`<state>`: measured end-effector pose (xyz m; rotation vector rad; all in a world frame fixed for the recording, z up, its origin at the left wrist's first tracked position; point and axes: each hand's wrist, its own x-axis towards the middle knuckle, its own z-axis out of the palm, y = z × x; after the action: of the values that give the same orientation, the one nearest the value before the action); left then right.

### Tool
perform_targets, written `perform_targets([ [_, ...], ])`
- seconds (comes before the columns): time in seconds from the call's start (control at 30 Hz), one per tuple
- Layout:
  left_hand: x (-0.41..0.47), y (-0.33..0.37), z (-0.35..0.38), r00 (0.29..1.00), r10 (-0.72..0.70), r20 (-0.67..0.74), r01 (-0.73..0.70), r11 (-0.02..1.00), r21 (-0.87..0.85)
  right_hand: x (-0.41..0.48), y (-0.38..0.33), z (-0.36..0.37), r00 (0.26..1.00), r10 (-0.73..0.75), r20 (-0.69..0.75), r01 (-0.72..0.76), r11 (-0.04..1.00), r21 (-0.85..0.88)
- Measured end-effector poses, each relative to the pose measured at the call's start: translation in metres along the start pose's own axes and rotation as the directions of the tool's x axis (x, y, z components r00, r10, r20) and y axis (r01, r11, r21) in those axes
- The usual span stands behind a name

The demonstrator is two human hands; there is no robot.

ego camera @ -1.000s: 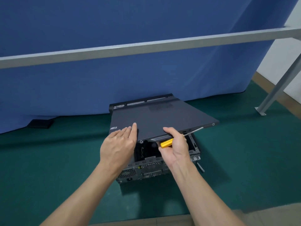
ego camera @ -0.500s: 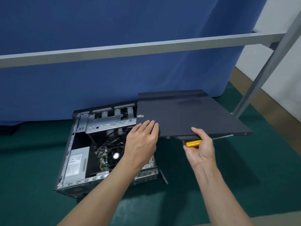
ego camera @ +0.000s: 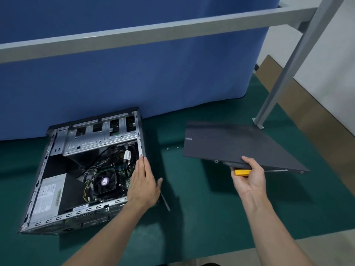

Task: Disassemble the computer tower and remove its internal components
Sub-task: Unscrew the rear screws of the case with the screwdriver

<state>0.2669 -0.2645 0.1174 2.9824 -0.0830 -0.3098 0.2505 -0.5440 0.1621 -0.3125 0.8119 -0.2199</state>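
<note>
Green matting [ego camera: 192, 217] runs up to a blue curtain [ego camera: 134, 73], and the computer tower [ego camera: 92, 139] lies on its side on it, open face up, with its fan [ego camera: 105, 182] and power supply [ego camera: 48, 196] showing. My left hand [ego camera: 143, 185] rests flat against the tower's right rim, fingers [ego camera: 141, 166] straight and together, thumb spread, holding nothing. Well to the right of the tower, my right hand [ego camera: 248, 177] grips the near edge of the dark side panel [ego camera: 230, 143], thumb on top, holding a yellow-handled screwdriver [ego camera: 242, 172] just under that edge. 2 small screws [ego camera: 167, 148] lie on the matting between tower and panel.
</note>
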Motion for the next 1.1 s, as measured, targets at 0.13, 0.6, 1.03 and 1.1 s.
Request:
perform_targets([
  [0.13, 0.002, 0.001, 0.001, 1.000, -0.003, 0.022, 0.003, 1.000, 0.002, 0.013, 0.006, -0.018, 0.997, 0.032, -0.066, -0.034, 0.999, -0.032],
  [0.6, 0.001, 0.003, -0.002, 0.999, -0.011, 0.040, 0.013, 0.999, -0.042, 0.041, 0.042, -0.083, 0.826, -0.168, -0.539, -0.095, 0.900, -0.426],
  [1.03, 0.000, 0.001, -0.002, 0.999, -0.003, 0.037, 0.006, 0.996, -0.086, 0.046, 0.045, -0.105, 0.841, -0.130, -0.525, -0.384, 0.542, -0.748],
  [1.1, -0.001, 0.000, -0.003, 0.999, 0.009, 0.046, -0.005, 0.996, -0.093, 0.042, 0.046, -0.105, 0.841, -0.137, -0.523, -0.389, 0.518, -0.761],
])
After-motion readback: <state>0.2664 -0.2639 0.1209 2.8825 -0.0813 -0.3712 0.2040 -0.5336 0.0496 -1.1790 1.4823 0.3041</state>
